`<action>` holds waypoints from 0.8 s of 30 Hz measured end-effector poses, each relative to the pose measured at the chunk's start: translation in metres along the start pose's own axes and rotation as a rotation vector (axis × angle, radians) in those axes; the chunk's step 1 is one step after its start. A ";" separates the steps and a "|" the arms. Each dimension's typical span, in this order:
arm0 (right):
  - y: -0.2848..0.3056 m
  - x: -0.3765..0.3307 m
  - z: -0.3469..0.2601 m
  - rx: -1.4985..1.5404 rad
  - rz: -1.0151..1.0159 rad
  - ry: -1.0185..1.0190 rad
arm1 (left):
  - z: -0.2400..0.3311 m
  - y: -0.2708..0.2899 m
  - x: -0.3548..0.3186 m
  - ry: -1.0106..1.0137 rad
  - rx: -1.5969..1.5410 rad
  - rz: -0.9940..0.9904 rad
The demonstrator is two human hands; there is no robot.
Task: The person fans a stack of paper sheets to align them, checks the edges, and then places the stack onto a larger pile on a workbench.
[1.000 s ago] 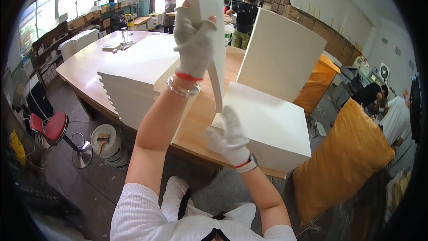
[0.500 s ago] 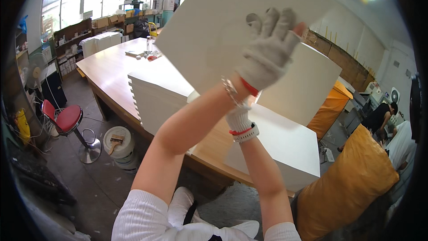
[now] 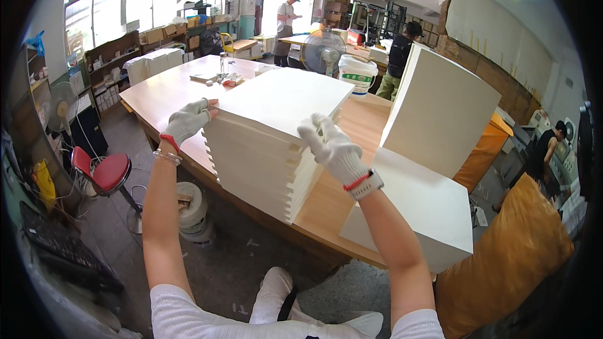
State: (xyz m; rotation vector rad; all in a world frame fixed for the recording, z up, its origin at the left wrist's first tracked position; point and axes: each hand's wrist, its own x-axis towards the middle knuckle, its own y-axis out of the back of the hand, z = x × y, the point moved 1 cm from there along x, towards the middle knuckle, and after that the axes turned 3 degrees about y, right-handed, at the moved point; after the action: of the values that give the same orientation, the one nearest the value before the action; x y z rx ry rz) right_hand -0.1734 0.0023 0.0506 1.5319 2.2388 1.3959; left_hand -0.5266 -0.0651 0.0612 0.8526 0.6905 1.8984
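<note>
A tall stack of white paper sheets (image 3: 251,157) stands on the wooden table, its bundles staggered so that notches show along the corners. At its left corner my left hand (image 3: 190,120), in a pale glove with bare fingertips, has its fingers stretched against the top edge. My right hand (image 3: 333,149), gloved too, is at the near right corner with its fingers loosely bent and apart. Whether its fingertips touch the paper I cannot tell. To the right, a lower white stack (image 3: 414,204) lies flat, and another thick white stack (image 3: 443,110) stands upright behind it.
On the wooden table (image 3: 157,91) are a white bucket (image 3: 359,74) and small items. A lidded pail (image 3: 191,210) and red stool (image 3: 103,169) stand at left. An orange sack (image 3: 502,263) is at right. A fan (image 3: 323,50) and several people are farther off.
The large white sheet or bundle raised before me has come down onto the left stack. My hands have parted, left hand to the left corner, right hand to the near right corner.
</note>
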 end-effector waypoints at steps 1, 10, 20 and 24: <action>-0.005 -0.003 0.001 -0.180 0.029 0.154 | -0.010 -0.003 0.003 -0.046 -0.025 0.017; -0.016 0.005 -0.006 -0.136 -0.001 0.167 | -0.061 -0.009 0.026 -0.071 -0.480 0.098; -0.026 0.004 0.001 -0.020 0.139 0.228 | -0.051 0.011 0.027 -0.066 -0.458 -0.025; -0.022 0.000 -0.010 -0.084 0.072 0.162 | -0.053 0.008 0.024 -0.050 -0.422 0.046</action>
State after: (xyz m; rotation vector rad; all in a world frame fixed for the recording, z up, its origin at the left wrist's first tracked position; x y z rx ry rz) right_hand -0.1941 -0.0063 0.0404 1.5378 2.2001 1.6682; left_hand -0.5811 -0.0532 0.0420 0.6450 0.2249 1.9594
